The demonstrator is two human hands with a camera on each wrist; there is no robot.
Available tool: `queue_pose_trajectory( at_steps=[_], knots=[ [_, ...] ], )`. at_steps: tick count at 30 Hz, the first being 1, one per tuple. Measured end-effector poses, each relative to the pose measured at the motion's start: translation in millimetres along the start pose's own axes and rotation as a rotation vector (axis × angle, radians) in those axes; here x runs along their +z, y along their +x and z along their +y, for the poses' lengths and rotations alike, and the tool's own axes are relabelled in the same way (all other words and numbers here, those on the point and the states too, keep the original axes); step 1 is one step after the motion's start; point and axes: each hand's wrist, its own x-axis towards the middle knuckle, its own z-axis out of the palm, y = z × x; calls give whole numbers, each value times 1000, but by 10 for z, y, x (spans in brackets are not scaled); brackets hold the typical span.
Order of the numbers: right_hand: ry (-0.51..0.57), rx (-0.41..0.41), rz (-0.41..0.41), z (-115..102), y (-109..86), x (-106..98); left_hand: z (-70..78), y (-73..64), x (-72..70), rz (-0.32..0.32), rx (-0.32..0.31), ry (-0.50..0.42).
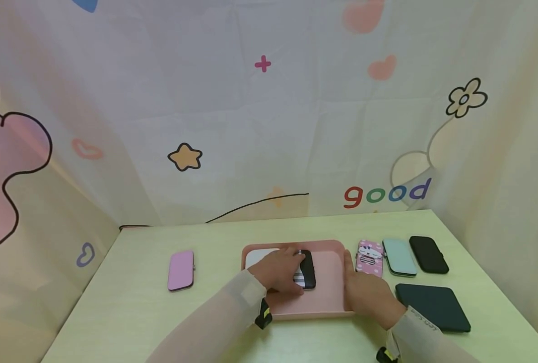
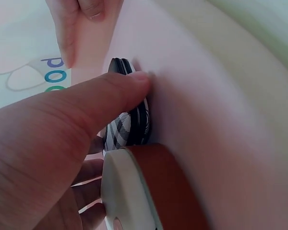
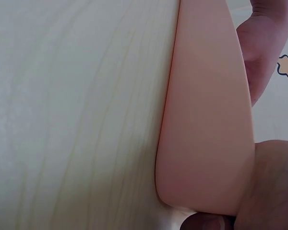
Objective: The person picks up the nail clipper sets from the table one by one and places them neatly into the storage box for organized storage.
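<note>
My left hand (image 1: 278, 269) reaches into a shallow pink tray (image 1: 329, 280). It holds a slim black-and-white plaid case (image 1: 310, 269) by its edges; in the left wrist view the thumb presses on the case's dark, layered edge. A white case with a reddish-brown side (image 2: 129, 191) lies beside it in the tray, partly under the hand. My right hand (image 1: 370, 295) grips the tray's right wall, its index finger lying along the rim. In the right wrist view, the base of the thumb overlaps the rim and a fingertip shows at the tray's corner.
A pink case (image 1: 181, 270) lies alone to the left. To the tray's right are a pink cartoon-patterned case (image 1: 370, 257), a mint case (image 1: 399, 257), a black case (image 1: 428, 254) and a larger dark flat case (image 1: 434, 306). A printed curtain (image 1: 269, 126) hangs behind the table.
</note>
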Motion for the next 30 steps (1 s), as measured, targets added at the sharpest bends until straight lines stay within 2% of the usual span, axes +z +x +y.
queue_pose_trajectory(
  at_steps=[6, 12, 16, 20, 25, 30],
  knots=[
    [5, 0, -3, -8, 2, -3, -19, -1, 21, 10, 0, -3],
    [16, 24, -19, 2, 10, 8, -40, -20, 49, 8, -3, -55],
    [15, 36, -27, 15, 15, 18, -58, -54, 45, 22, 18, -76],
    [11, 24, -12, 13, 10, 8, -77, -97, 41, 55, 43, -76],
    [9, 8, -1, -8, -18, -27, -153, -135, 71, 127, 72, -67],
    [0, 2, -6, -13, -18, -31, -274, -243, 58, 181, 28, -80]
  ],
)
